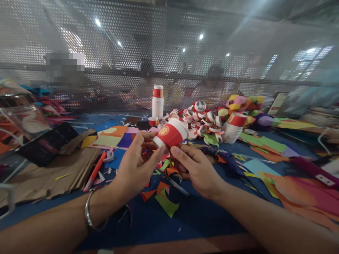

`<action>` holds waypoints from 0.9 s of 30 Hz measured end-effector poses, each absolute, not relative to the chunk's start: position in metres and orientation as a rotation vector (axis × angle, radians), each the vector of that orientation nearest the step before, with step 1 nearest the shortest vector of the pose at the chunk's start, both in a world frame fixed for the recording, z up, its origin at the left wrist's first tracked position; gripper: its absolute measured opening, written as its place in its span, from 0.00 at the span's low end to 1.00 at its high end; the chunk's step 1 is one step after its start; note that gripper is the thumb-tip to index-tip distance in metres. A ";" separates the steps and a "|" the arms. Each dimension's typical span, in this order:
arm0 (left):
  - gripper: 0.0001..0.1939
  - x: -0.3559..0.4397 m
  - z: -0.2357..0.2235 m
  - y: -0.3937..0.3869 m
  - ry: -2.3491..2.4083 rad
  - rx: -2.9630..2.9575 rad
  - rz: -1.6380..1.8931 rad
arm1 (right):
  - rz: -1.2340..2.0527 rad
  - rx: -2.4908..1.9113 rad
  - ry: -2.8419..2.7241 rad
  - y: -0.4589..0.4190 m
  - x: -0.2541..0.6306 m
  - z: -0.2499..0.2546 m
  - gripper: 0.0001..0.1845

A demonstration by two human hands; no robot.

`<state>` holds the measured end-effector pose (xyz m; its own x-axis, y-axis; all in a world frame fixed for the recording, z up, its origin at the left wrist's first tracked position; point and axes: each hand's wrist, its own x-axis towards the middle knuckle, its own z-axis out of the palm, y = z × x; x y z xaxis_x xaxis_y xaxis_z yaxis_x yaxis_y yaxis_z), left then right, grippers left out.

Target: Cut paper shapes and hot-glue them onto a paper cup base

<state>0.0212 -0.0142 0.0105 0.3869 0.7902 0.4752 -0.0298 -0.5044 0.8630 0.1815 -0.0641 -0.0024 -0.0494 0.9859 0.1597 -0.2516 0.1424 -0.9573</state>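
A red and white paper cup (pixel 173 133) with a gold round print is tilted in front of me, its wide rim to the right. My left hand (pixel 139 158) is closed on the cup's narrow base end, thumb below and fingers behind. Against the cup's lower side, my right hand (pixel 198 167) is closed too, thumb and fingers pinched at the wall. Its curled fingertips are partly hidden. Under the hands lie paper scraps (pixel 166 203) and a thin clear-and-dark stick (pixel 173 181).
Behind the cup stand a cup stack (pixel 158 104), a heap of cut cup pieces (pixel 198 118) and another stack (pixel 234 128). Brown cardboard (pixel 63 173) and an orange marker (pixel 95 169) lie left, coloured paper sheets (pixel 299 190) right. A perforated screen (pixel 169 42) closes off the back.
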 end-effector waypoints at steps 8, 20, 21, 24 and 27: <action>0.18 0.019 0.008 -0.017 0.555 1.979 1.285 | 1.203 -0.832 -1.182 -0.066 0.182 -0.004 0.22; 0.26 0.022 0.011 -0.014 0.653 1.722 1.211 | 1.186 -0.836 -1.161 -0.062 0.181 -0.003 0.23; 0.27 0.021 0.011 -0.013 0.669 1.696 1.178 | 1.200 -0.832 -1.155 -0.061 0.181 -0.002 0.22; 0.28 0.022 0.011 -0.010 0.696 1.668 1.124 | 1.240 -0.825 -1.134 -0.059 0.181 -0.001 0.22; 0.26 0.022 0.012 -0.009 0.682 1.705 1.142 | 1.247 -0.860 -1.133 -0.059 0.181 -0.003 0.22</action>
